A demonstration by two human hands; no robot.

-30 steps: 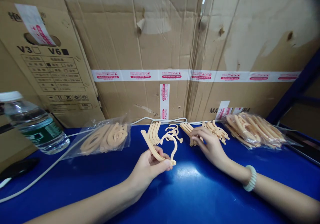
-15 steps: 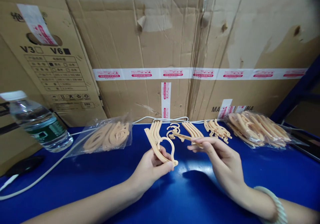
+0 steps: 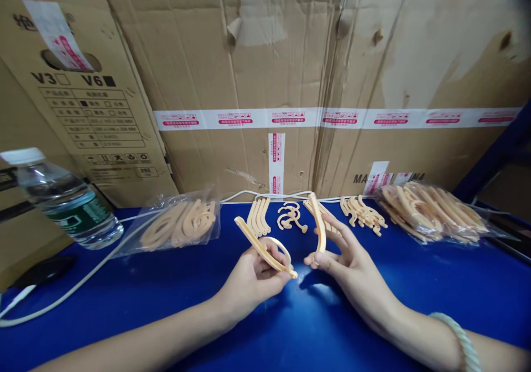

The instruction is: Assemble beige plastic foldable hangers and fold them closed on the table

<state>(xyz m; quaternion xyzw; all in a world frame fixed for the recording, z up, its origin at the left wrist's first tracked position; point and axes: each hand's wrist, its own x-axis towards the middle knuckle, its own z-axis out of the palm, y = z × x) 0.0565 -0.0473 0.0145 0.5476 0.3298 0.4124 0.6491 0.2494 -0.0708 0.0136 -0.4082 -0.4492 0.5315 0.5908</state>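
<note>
Tabletop (image 3: pixel 290 336): glossy blue, bottle (image 3: pixel 78 211) at left
Backdrop: cardboard (image 3: pixel 232 73), crossed by tape (image 3: pixel 257 119)
Left hand (image 3: pixel 251 279): pinches curved strip (image 3: pixel 258 246) and hook (image 3: pixel 285 251) — above tabletop
Right hand (image 3: pixel 352 258): grips second strip (image 3: pixel 320 225) — also above tabletop, near the first

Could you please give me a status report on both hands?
Left hand gripping curved strip and hook piece. Right hand pinching another strip, apart from the first. Loose hooks lying beyond both hands.
</note>
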